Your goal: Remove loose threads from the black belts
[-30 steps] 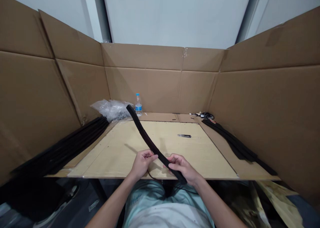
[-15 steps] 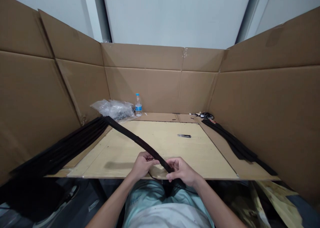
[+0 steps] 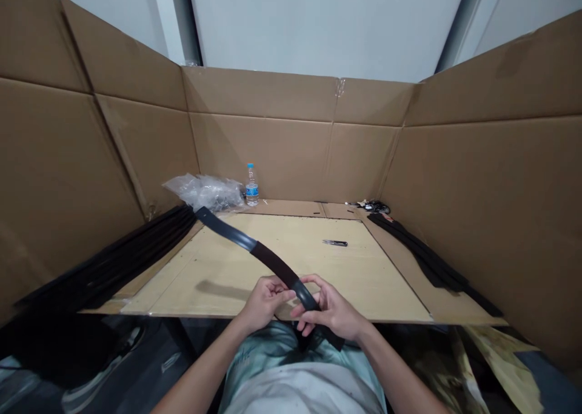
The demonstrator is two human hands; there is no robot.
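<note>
A long black strap (image 3: 275, 263) slants from the back left of the board down to my lap. Its face is partly shiny, with a dull dark brown band in the middle. My left hand (image 3: 265, 303) pinches the strap's left edge just below that band. Closer to the strap's near end, my right hand (image 3: 335, 310) grips it between thumb and fingers, some fingers curled beneath. The near end hangs over my lap. Thread snips (image 3: 335, 243) lie on the pale board (image 3: 291, 232) beyond my right hand.
Black strips are stacked along the left (image 3: 113, 262), and more black strips (image 3: 418, 253) lie at the right. At the back are a clear plastic bag (image 3: 207, 193), a water bottle (image 3: 251, 188) and a small dark tangle (image 3: 375, 207). Cardboard walls (image 3: 259, 153) enclose three sides.
The strap has turned over, so its shiny face with the brown band now shows. My right hand has shifted its fingers on it. The view has tilted slightly.
</note>
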